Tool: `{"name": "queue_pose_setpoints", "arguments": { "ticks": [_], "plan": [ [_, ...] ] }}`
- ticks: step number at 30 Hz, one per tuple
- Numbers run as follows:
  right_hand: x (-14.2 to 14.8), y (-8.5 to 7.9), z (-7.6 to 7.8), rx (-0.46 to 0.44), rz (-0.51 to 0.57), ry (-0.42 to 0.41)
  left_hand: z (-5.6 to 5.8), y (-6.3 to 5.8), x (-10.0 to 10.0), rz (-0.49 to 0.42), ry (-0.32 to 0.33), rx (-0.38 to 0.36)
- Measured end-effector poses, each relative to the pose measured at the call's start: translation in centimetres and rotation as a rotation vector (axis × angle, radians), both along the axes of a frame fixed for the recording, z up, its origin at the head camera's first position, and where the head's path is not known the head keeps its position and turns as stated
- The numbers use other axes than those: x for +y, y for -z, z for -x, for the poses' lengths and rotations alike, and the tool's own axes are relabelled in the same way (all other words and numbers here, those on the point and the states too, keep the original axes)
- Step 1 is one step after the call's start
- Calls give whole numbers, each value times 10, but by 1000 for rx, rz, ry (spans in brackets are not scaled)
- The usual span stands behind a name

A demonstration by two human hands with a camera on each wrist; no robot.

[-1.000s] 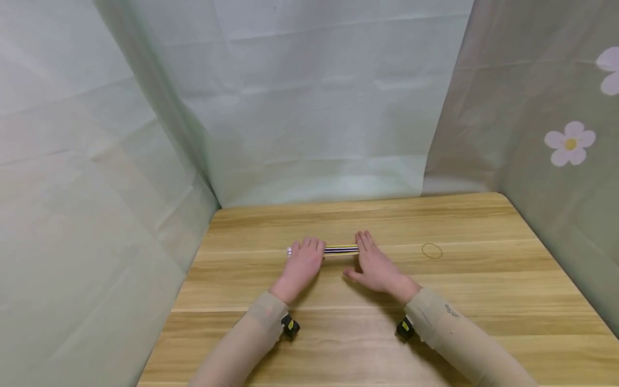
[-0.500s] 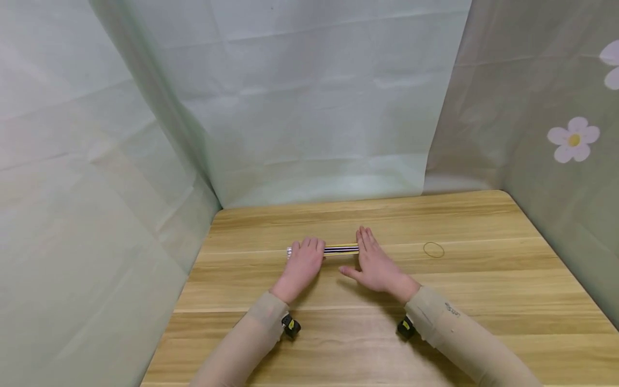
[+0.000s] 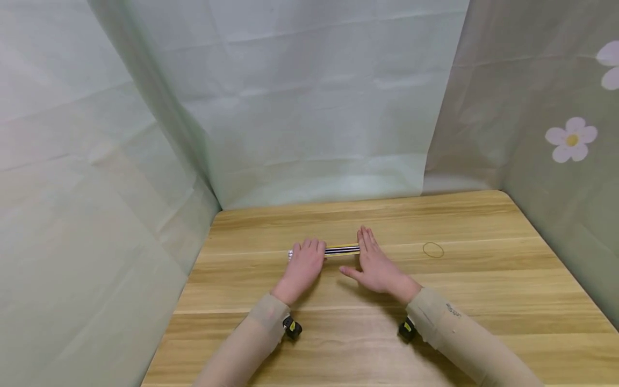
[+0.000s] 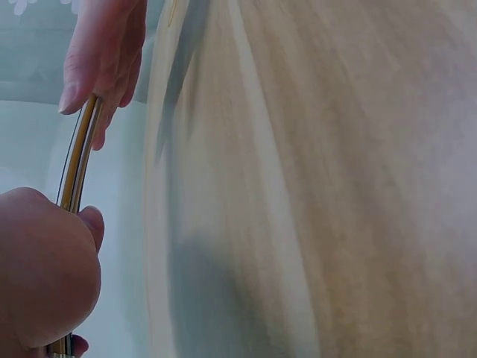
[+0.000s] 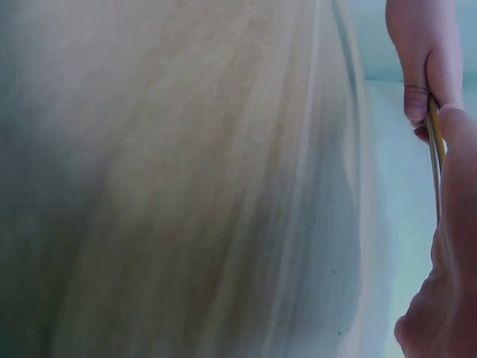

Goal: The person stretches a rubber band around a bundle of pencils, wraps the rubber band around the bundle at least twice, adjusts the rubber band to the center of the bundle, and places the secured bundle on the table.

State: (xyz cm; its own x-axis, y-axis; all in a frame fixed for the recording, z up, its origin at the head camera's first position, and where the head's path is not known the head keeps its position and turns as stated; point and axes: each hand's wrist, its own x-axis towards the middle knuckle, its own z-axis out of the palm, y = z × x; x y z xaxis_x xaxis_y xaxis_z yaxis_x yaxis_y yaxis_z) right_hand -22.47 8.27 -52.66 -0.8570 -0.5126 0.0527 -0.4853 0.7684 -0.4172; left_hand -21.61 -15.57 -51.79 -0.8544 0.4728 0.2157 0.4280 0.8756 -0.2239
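Note:
A bundle of striped pencils [image 3: 342, 250] in black, white and yellow lies sideways between both hands, held above the table. My left hand [image 3: 307, 263] grips it near its left part, where short silvery ends [image 3: 290, 255] poke out past the fingers. At the other end, my right hand [image 3: 378, 269] has its straight fingers and palm flat against the pencil tips, thumb spread away. The left wrist view shows the pencils [image 4: 80, 153] running from the gripping left hand up to the right palm; the tips are hidden there.
A thin yellowish rubber band [image 3: 433, 250] lies on the wooden table [image 3: 338, 344] to the right of the hands. Pale cloth walls [image 3: 309, 107] stand along the back and both sides. A small black camera [image 3: 292, 328] is strapped to each wrist.
The right hand's thumb has spread further left and its fingers point slightly farther forward. The left hand and bundle have shifted very slightly right. The rubber band stays put on the table.

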Motion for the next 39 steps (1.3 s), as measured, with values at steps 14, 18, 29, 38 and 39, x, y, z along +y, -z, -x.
{"name": "queue_pose_setpoints", "arguments": {
  "ticks": [14,18,29,38,39],
  "plan": [
    [45,-11,12,35,11,22,2,-2,-3,-30,0,-42],
    [68,-11,14,45,-22,50,1,-2,-6,-43,-8,-51],
    [132,-12,17,185,-42,67,-3,4,-17,-96,-14,-89],
    [186,-13,21,201,-58,79,-6,5,-29,-117,-16,-78],
    [190,-13,21,198,-56,76,-7,5,-30,-118,-17,-81]
  ]
}}
